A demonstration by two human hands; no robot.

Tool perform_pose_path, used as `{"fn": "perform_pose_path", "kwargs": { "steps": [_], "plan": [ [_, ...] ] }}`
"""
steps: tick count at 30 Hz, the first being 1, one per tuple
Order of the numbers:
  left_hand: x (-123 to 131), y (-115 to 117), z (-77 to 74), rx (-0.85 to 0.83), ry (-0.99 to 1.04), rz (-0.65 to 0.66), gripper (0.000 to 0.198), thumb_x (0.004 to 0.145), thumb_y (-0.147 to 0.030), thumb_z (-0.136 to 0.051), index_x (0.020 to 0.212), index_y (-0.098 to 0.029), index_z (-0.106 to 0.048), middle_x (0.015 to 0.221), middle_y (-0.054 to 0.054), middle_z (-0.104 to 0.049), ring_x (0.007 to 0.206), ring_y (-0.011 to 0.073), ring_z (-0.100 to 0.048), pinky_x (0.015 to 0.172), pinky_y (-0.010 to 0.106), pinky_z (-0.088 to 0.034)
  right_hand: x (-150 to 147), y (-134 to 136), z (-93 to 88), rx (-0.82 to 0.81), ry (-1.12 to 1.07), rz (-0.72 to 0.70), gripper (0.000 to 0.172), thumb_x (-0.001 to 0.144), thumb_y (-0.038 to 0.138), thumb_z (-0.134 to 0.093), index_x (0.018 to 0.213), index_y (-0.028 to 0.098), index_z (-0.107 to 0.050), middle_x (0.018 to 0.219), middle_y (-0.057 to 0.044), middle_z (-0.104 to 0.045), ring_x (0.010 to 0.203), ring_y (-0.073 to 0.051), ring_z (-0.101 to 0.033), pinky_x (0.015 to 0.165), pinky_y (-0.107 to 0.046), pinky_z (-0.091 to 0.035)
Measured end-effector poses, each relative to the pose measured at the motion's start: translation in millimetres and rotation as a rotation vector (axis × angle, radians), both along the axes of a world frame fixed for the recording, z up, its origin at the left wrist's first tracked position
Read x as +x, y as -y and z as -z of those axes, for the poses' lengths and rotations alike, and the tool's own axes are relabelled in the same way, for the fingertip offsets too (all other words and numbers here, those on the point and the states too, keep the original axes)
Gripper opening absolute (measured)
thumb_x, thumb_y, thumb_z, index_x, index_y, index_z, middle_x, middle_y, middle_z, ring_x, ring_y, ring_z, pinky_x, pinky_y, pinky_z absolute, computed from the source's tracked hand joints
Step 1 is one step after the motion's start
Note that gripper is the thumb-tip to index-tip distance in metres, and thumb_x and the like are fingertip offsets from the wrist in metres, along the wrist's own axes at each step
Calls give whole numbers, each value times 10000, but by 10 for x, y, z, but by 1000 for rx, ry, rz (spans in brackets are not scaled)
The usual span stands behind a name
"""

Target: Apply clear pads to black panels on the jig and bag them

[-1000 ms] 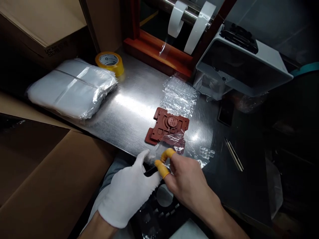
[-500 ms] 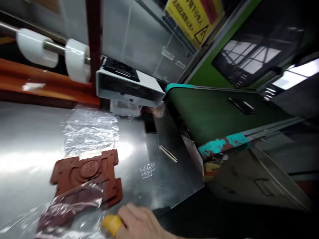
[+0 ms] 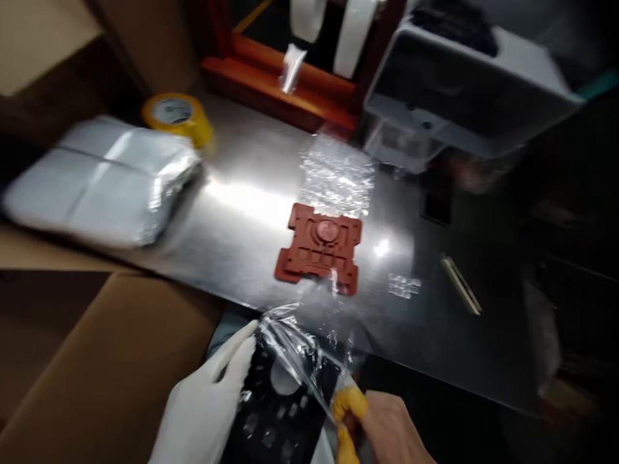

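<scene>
My left hand (image 3: 203, 406), in a white glove, grips the edge of a black moulded plate (image 3: 275, 406) low in the view. My right hand (image 3: 372, 425), with yellow finger cots, pinches a transparent plastic film (image 3: 300, 348) that stretches across the plate's upper corner. A red-brown rubber plate (image 3: 319, 248) with a round centre boss lies flat on the steel table (image 3: 242, 238), apart from both hands. Behind it lies a sheet of bubble wrap (image 3: 336, 174). The film's thin end reaches toward the rubber plate's lower edge.
A silvery wrapped pack (image 3: 101, 180) and a yellow tape roll (image 3: 176, 118) sit at the left, above a cardboard box (image 3: 97, 361). A grey-white machine housing (image 3: 464, 84) and orange wooden frame (image 3: 275, 84) stand behind the table. Two thin sticks (image 3: 459, 283) lie right.
The view swung right and returned. The film no longer covers the rubber plate's lower part and now hangs between my hands. My left hand has moved onto the black plate, lower in view.
</scene>
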State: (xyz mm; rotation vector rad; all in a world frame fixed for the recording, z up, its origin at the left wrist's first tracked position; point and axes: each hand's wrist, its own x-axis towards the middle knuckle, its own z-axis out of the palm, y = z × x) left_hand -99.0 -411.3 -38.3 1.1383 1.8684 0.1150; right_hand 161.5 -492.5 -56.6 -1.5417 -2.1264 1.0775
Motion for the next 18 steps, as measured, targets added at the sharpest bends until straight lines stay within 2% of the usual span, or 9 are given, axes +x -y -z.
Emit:
{"fn": "perform_pose_path", "kwargs": {
  "steps": [2,5,8,10,11,14,16,18],
  "plan": [
    [7,-32,-29,-74,19,-62,449,919,-631,-495,1270,-416,-676,1212,-64,-718,1105,237,-688,858,272,-573,-98,-41,-46,-1,-115,-34,226,909,322,-509,717,219,-449,592,32,-509,489,-100,-444,487,-233,-322],
    [72,-102,-57,-15,103,-36,405,913,-574,-531,1255,-421,-682,1250,-76,-697,1152,216,-661,966,264,-522,-263,-243,-181,34,-122,-29,255,867,386,-595,725,224,-459,628,18,-520,574,-134,-520,525,-250,-382],
    [106,-133,-81,16,179,-9,386,892,-520,-582,1245,-400,-684,1224,-70,-706,1125,196,-665,963,235,-511,-423,-509,-277,152,42,107,287,812,413,-702,934,213,-536,757,-6,-589,658,-169,-592,572,-277,-464],
    [109,-147,-96,1,181,-44,397,875,-498,-610,1255,-396,-666,1214,-77,-704,1128,174,-656,949,208,-505,-507,-652,-276,199,122,164,363,841,383,-685,1118,195,-544,766,1,-599,603,-159,-586,535,-275,-462],
    [110,-158,-103,-9,180,-61,414,869,-483,-618,1270,-387,-653,1200,-74,-706,1112,164,-658,938,197,-504,-536,-710,-260,207,129,164,347,875,333,-642,1178,197,-540,759,7,-606,584,-153,-585,527,-271,-459],
    [117,-194,-110,-40,165,-70,484,851,-456,-622,1320,-336,-624,986,-38,-739,892,155,-695,779,192,-533,-575,-848,-203,229,53,126,332,918,162,-508,1237,236,-560,885,-18,-687,728,-167,-665,637,-275,-508],
    [122,-203,-80,-42,135,-52,517,837,-464,-625,1331,-313,-624,774,-33,-708,696,160,-673,611,204,-512,-596,-917,-186,223,-19,138,364,911,125,-487,1242,248,-574,1018,-33,-712,853,-177,-689,743,-288,-529],
    [126,-188,-11,10,129,-26,529,818,-457,-639,1325,-306,-636,688,-28,-684,615,174,-655,523,216,-474,-651,-953,-184,168,-78,144,348,904,119,-481,1207,247,-597,1019,-33,-715,879,-183,-691,774,-291,-531]
  ]
}}
